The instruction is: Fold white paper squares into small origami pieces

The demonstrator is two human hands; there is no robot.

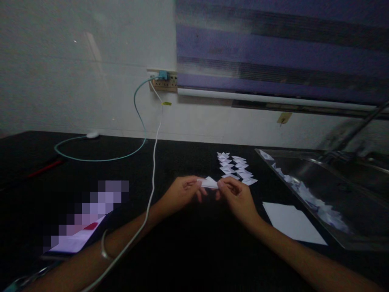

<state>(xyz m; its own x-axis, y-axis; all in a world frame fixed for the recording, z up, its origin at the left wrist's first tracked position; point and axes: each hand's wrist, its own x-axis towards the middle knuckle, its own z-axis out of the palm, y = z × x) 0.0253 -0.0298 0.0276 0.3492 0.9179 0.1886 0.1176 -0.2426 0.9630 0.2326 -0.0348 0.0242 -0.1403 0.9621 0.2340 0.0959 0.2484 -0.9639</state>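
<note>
A small folded white paper boat (209,182) is held level above the dark counter, its middle peak pointing up. My left hand (185,190) pinches its left end between thumb and fingers. At the opposite end, my right hand (236,194) grips the paper the same way. Just beyond my right hand stand two rows of finished-looking paper boats (226,162), several in each row. White paper sheets (293,222) lie flat to the right, beside my right forearm.
A metal sink (358,190) with crumpled white paper (316,200) along its left side is at the right. On the left lies a lit, blurred-out screen (82,231). A white cable (154,162) crosses over my left forearm; a teal cable (100,160) loops behind, from the wall socket (166,83).
</note>
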